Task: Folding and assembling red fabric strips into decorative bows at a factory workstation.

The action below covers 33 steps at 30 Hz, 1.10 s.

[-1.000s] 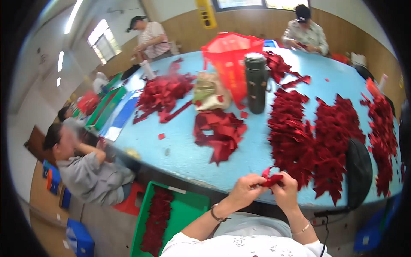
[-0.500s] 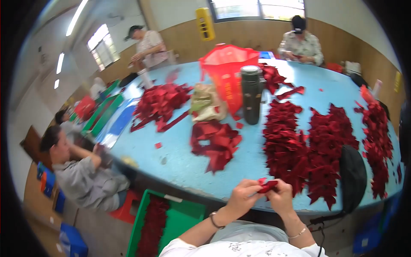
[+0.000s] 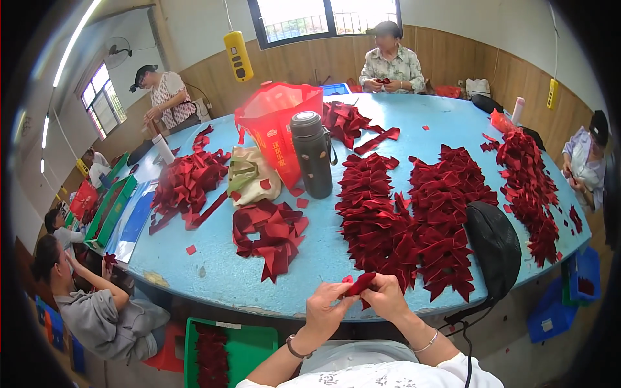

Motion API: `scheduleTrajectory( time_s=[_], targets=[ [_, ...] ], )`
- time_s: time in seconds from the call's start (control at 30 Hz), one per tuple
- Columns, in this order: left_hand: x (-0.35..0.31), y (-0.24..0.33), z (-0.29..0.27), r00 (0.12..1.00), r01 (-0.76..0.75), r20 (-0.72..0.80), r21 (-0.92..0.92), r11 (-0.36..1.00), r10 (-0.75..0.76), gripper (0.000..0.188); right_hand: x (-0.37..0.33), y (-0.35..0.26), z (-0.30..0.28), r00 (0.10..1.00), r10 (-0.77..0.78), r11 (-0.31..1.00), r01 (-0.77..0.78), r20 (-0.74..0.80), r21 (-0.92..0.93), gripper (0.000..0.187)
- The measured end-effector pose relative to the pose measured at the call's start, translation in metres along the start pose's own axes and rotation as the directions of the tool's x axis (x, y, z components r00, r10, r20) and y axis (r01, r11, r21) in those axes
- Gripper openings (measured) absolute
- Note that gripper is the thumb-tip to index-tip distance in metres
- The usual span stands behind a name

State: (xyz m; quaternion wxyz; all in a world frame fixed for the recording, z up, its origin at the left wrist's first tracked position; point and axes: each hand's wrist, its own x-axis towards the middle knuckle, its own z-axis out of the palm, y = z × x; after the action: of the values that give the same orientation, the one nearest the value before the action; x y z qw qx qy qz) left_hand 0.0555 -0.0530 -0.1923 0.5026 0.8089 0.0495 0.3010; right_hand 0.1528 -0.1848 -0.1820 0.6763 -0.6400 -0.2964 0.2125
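Close to the table's near edge, both my hands hold a folded dark red ribbon (image 3: pixel 360 283). My left hand (image 3: pixel 326 310) pinches its left end, and a small bright red bit shows by those fingertips. With fingers bent around the other end, my right hand (image 3: pixel 388 297) grips from the right. Just past my hands lies a long heap of red ribbon bows (image 3: pixel 375 226), with a second heap (image 3: pixel 449 213) to its right. A loose tangle of red ribbon strips (image 3: pixel 268 236) rests on the table ahead and left.
On the blue table (image 3: pixel 213 258) stand a dark thermos (image 3: pixel 311 158), a red bag (image 3: pixel 275 123) and a cloth bag (image 3: pixel 259 184). A black bag (image 3: pixel 493 249) hangs over the near right edge. A green tray (image 3: pixel 249 346) sits low left. Several co-workers surround the table.
My view has turned right, so the table and people sit further left in the picture. Both hands still hold the red ribbon, now tilted more upward at its right end.
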Motion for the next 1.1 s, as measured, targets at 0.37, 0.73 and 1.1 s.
scheduleTrajectory(
  time_s=[0.37,0.73,1.1],
  targets=[
    [-0.004,-0.002,0.004,0.998,-0.049,-0.043,0.114,0.992,0.054,0.028,0.003,0.004,0.000,0.999,0.049,0.998,-0.049,0.000,0.029,0.020],
    [0.003,-0.011,-0.004,0.999,0.028,0.038,0.052,0.998,-0.030,0.021,0.001,0.004,0.006,0.998,0.048,0.998,-0.049,-0.043,-0.032,0.011],
    [-0.002,0.000,0.002,0.980,-0.140,-0.109,0.229,0.963,0.168,0.018,0.003,0.009,0.008,0.998,0.040,0.997,-0.042,-0.039,-0.069,0.012]
  ],
)
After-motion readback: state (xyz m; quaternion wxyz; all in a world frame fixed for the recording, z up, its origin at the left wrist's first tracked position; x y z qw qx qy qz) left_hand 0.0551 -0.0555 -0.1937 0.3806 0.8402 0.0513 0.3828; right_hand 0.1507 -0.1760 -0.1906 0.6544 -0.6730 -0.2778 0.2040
